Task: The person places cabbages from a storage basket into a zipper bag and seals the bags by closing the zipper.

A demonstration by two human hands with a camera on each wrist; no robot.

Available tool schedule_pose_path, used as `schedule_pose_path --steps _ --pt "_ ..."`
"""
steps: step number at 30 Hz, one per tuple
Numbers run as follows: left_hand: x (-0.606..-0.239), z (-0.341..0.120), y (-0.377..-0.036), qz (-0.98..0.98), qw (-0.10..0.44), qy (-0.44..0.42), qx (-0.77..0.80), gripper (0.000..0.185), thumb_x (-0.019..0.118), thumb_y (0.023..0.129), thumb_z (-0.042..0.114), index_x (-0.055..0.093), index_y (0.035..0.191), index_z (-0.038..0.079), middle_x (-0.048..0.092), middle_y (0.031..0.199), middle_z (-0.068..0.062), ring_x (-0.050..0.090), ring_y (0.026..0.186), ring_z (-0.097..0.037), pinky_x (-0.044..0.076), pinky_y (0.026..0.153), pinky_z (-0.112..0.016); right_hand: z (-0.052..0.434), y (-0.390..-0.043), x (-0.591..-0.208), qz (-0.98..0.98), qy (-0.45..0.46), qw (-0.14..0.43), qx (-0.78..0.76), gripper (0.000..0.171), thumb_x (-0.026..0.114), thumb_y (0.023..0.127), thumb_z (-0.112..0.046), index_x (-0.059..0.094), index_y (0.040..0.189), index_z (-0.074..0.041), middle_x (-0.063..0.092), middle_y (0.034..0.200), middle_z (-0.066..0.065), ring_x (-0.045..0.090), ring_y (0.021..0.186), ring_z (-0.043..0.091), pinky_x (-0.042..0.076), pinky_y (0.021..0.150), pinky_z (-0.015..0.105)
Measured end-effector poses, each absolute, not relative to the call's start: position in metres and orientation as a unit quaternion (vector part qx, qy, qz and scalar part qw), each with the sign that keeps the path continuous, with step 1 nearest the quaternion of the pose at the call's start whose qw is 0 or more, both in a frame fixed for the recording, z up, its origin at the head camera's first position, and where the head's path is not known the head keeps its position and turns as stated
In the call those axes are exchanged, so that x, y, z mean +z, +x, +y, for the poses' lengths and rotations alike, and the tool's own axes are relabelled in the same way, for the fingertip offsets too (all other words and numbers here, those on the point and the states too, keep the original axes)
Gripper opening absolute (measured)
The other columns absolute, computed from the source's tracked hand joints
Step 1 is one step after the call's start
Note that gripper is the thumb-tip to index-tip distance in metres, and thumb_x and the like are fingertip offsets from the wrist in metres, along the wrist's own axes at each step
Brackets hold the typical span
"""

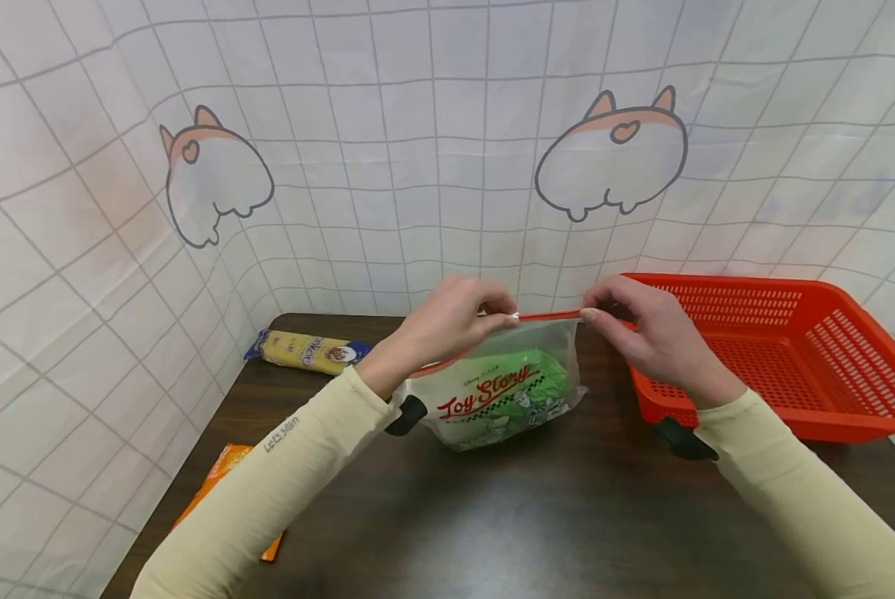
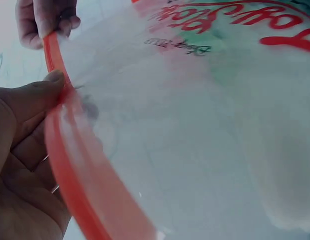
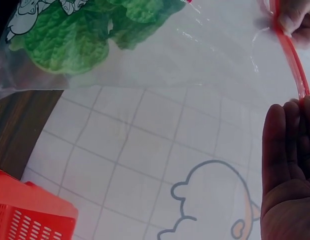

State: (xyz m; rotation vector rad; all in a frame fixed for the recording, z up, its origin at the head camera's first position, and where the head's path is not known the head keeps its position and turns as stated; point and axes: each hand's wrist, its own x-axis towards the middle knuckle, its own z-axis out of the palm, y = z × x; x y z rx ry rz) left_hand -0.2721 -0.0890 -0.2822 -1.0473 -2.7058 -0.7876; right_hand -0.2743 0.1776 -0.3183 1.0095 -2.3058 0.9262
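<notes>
A clear zip bag (image 1: 503, 391) printed "Toy Story" stands on the dark table (image 1: 492, 516), with green leafy stuff (image 3: 70, 40) inside. Its red zip strip (image 1: 548, 316) runs along the top. My left hand (image 1: 458, 320) pinches the strip at its left part, thumb (image 2: 45, 90) pressed on the red band (image 2: 70, 165). My right hand (image 1: 642, 329) pinches the strip's right end (image 3: 294, 70). The two hands hold the strip taut between them, a short gap apart.
A red plastic basket (image 1: 784, 366) sits at the right, close behind my right wrist. A yellow snack packet (image 1: 309, 351) lies at the back left and an orange packet (image 1: 223, 478) near the left edge. A gridded cloth with cartoon animals (image 1: 447, 150) surrounds the table.
</notes>
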Motion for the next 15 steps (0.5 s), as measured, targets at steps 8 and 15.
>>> schedule_pose_path --steps 8,15 --pt "-0.283 -0.109 -0.274 -0.906 0.065 -0.329 -0.259 0.013 0.067 0.094 0.017 0.076 0.099 0.010 0.073 0.092 0.001 0.065 0.081 -0.008 0.051 0.073 -0.026 0.188 -0.274 -0.319 -0.840 0.350 0.223 0.350 0.010 0.067 0.091 -0.004 0.064 0.098 -0.011 0.061 0.088 -0.005 0.053 0.075 0.008 0.045 0.069 0.017" --pt "-0.289 -0.128 -0.274 -0.911 0.085 -0.309 -0.261 0.011 0.069 0.093 0.019 0.076 0.097 0.011 0.072 0.091 0.002 0.066 0.082 -0.009 0.053 0.078 -0.030 0.197 -0.272 -0.319 -0.850 0.312 0.195 0.376 0.011 0.067 0.092 -0.009 0.066 0.103 -0.011 0.064 0.088 -0.002 0.055 0.071 0.012 0.045 0.065 0.018"
